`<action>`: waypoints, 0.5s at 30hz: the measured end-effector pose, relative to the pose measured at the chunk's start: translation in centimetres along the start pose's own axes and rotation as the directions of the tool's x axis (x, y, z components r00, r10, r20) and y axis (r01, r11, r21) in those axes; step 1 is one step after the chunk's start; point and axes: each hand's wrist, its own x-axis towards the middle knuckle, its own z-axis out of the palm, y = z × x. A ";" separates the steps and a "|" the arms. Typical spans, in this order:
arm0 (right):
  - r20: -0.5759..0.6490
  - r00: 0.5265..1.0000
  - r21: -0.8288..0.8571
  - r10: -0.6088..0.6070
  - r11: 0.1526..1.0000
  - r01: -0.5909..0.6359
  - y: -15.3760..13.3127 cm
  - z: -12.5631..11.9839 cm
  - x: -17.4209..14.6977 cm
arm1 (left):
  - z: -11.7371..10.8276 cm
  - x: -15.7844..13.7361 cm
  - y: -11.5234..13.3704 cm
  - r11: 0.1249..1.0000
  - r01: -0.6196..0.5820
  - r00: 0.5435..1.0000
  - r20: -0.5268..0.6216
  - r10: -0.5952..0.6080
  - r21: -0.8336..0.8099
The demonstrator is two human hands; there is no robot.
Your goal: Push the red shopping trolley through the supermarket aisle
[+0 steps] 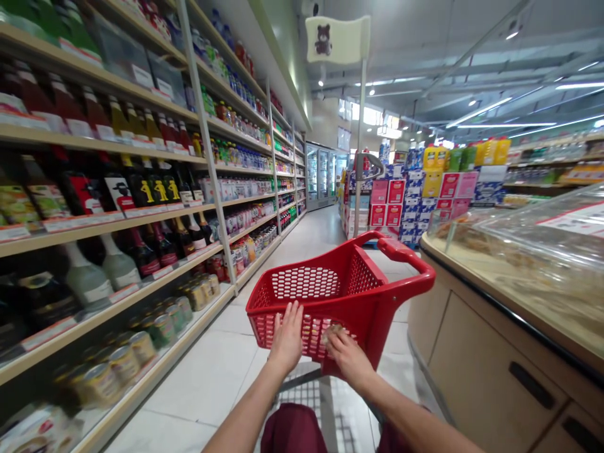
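A red plastic shopping cart stands sideways in front of me, with its handle to the right. My left hand rests against the near side of its basket, fingers stretched out towards the rim. To the right of it, my right hand presses a crumpled, greyish-beige cloth against the perforated basket wall. Part of the cloth is hidden under the fingers. Through the holes and over the rim, no goods can be made out inside the basket.
Shelves with bottles and cans run along the left. A counter with a clear cover borders the right side. Stacked boxes and a pole with a bear sign stand beyond the cart. Glass-door coolers are at the back.
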 end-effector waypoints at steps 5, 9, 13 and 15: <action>-0.096 0.994 -0.024 0.058 0.998 -0.061 1.6 -1.7 0.0 | 0.2 0.5 1.3 1.000 -0.010 1.000 0.002 0.010 -0.014; -0.024 0.996 0.001 0.088 0.996 -0.088 1.8 -1.0 -1.9 | 0.1 0.8 2.3 0.999 -0.046 0.999 0.014 0.046 -0.014; -0.048 0.997 0.013 0.064 0.998 -0.064 2.5 -1.5 -2.8 | 0.1 0.9 3.0 0.998 -0.059 0.998 0.001 0.059 -0.010; -0.107 0.991 -0.017 0.081 0.996 -0.083 3.4 -2.4 -2.3 | 0.0 1.1 3.4 0.998 -0.063 0.998 -0.003 0.063 -0.007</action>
